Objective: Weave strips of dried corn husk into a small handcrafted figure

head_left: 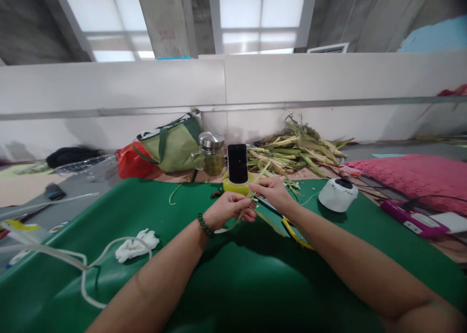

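My left hand [229, 210], with a dark green bead bracelet [205, 225] on its wrist, is closed on a thin green leaf strip [268, 221]. My right hand [272, 192] pinches the same strip just above and to the right. Both hands meet over the green cloth [146, 274], right in front of a black phone [237, 163] standing upright in a yellow holder [235, 187]. Yellow-handled scissors [297, 236] lie under my right forearm.
A pile of green and pale leaf stalks [297, 150] lies behind the phone. A glass jar with a metal lid [211, 153], a green bag [170, 146], a white round device [338, 193], a pink cushion [408, 177], a white glove [135, 245] and a white cord [83, 270] surround the work area.
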Demonstrator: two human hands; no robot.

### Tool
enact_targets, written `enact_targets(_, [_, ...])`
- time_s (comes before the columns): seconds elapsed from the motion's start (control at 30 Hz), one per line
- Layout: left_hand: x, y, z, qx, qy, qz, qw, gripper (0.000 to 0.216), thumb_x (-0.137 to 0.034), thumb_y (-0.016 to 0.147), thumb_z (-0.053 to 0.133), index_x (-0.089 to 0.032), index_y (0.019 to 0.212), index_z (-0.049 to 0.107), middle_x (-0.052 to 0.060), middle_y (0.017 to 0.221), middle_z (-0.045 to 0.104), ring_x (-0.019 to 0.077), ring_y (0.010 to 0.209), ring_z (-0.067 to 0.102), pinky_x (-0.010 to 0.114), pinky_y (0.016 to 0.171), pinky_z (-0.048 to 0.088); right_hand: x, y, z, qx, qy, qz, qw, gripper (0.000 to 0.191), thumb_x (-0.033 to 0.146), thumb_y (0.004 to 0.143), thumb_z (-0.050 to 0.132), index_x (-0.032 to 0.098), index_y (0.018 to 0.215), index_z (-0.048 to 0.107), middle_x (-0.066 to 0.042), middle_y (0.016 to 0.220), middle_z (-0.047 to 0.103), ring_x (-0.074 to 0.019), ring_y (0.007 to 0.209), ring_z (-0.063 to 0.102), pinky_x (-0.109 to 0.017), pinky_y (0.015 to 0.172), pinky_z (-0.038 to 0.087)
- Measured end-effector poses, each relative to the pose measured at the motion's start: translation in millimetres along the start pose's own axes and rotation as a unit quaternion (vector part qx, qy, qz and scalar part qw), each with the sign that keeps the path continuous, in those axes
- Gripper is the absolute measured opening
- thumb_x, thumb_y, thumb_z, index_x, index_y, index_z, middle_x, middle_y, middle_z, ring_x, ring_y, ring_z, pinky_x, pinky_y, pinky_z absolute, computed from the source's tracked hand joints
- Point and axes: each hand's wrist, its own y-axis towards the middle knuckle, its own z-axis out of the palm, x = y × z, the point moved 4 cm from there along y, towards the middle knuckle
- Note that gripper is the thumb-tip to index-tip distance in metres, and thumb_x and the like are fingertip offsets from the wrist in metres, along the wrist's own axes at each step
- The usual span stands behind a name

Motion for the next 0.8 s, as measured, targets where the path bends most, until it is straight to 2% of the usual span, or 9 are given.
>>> enact_targets(0.07, [-0.4, 0.2, -3.3, -0.004, -0.011, -0.005, 1.000, 0.042, -0.046, 0.058, 0.080, -0.009, 0.075, 0.070, 0.008, 0.064, 0.071, 0.0143, 0.056, 0.066, 0.022, 0.054, 0.046, -2.6, 3.5, -4.2, -0.001, 0.030, 0.021, 0.999, 0.047, 0.054, 0.070, 0.062, 0.016, 0.045, 0.049, 0.003, 0.047, 0.042, -0.0091, 0.049, 0.037, -0.025, 0.051, 0.030])
enact_targets(0.13, [-2.4, -0.7, -6.3, -0.010, -0.027, -0.006, 1.000, 0.042, -0.045, 0.055, 0.081, -0.009, 0.074, 0.070, 0.007, 0.062, 0.070, 0.0134, 0.054, 0.065, 0.021, 0.053, 0.046, -4.0, 6.9, -7.9, 0.024, 0.054, 0.037, 0.998, 0.048, 0.060, 0.073, 0.056, 0.016, 0.055, 0.058, -0.001, 0.059, 0.055, -0.0126, 0.059, 0.048, -0.027, 0.060, 0.038])
enact_targets(0.23, [-6.4, -3.4, -7.4, -0.006, -0.038, -0.007, 0.999, 0.043, -0.045, 0.052, 0.083, -0.009, 0.071, 0.070, 0.005, 0.057, 0.068, 0.0120, 0.050, 0.063, 0.021, 0.052, 0.048, -0.8, 6.8, -5.5, 0.145, 0.055, 0.025, 0.988, 0.050, 0.061, 0.082, 0.046, 0.016, 0.078, 0.068, -0.005, 0.085, 0.065, -0.0175, 0.084, 0.056, -0.030, 0.078, 0.041])
enact_targets(0.3, [-8.3, -5.3, -6.3, 0.004, -0.036, -0.009, 0.999, 0.044, -0.048, 0.053, 0.081, -0.009, 0.072, 0.070, 0.005, 0.056, 0.068, 0.0124, 0.049, 0.062, 0.021, 0.052, 0.048, 2.3, 2.4, -0.1, 0.242, 0.040, 0.001, 0.970, 0.046, 0.057, 0.084, 0.048, 0.016, 0.079, 0.067, -0.003, 0.084, 0.064, -0.0168, 0.084, 0.055, -0.030, 0.080, 0.040])
enact_targets(0.37, [-9.0, -6.4, -5.3, 0.008, -0.029, -0.009, 1.000, 0.046, -0.052, 0.057, 0.078, -0.009, 0.073, 0.070, 0.006, 0.058, 0.068, 0.0131, 0.050, 0.063, 0.022, 0.052, 0.049, 3.3, -1.2, 3.2, 0.294, 0.031, -0.008, 0.955, 0.043, 0.055, 0.082, 0.053, 0.014, 0.074, 0.065, -0.001, 0.074, 0.061, -0.0142, 0.074, 0.053, -0.028, 0.074, 0.041])
enact_targets(0.47, [-8.3, -6.2, -5.3, 0.012, -0.008, -0.001, 1.000, 0.043, -0.049, 0.060, 0.077, -0.010, 0.074, 0.070, 0.007, 0.061, 0.069, 0.0137, 0.054, 0.065, 0.021, 0.054, 0.049, 3.3, 0.7, -1.6, 0.274, 0.020, -0.008, 0.962, 0.041, 0.054, 0.077, 0.059, 0.013, 0.069, 0.063, 0.000, 0.067, 0.059, -0.0122, 0.065, 0.051, -0.026, 0.064, 0.040])
enact_targets(0.63, [-7.3, -4.3, -9.0, 0.020, 0.023, 0.018, 0.999, 0.036, -0.042, 0.061, 0.079, -0.009, 0.074, 0.070, 0.009, 0.065, 0.071, 0.0148, 0.057, 0.066, 0.023, 0.057, 0.050, 5.6, 8.8, -21.3, 0.216, -0.049, -0.039, 0.974, 0.033, 0.046, 0.073, 0.065, 0.013, 0.067, 0.064, -0.004, 0.074, 0.064, -0.0152, 0.072, 0.056, -0.028, 0.069, 0.043])
enact_targets(0.8, [-8.5, -4.0, -14.4, 0.010, 0.026, 0.005, 1.000, 0.037, -0.042, 0.059, 0.080, -0.009, 0.072, 0.070, 0.009, 0.062, 0.071, 0.0145, 0.053, 0.065, 0.024, 0.055, 0.050, 0.9, 15.9, -39.7, 0.186, -0.106, -0.030, 0.976, 0.033, 0.046, 0.072, 0.065, 0.013, 0.068, 0.064, 0.000, 0.063, 0.058, -0.0116, 0.061, 0.050, -0.024, 0.059, 0.039])
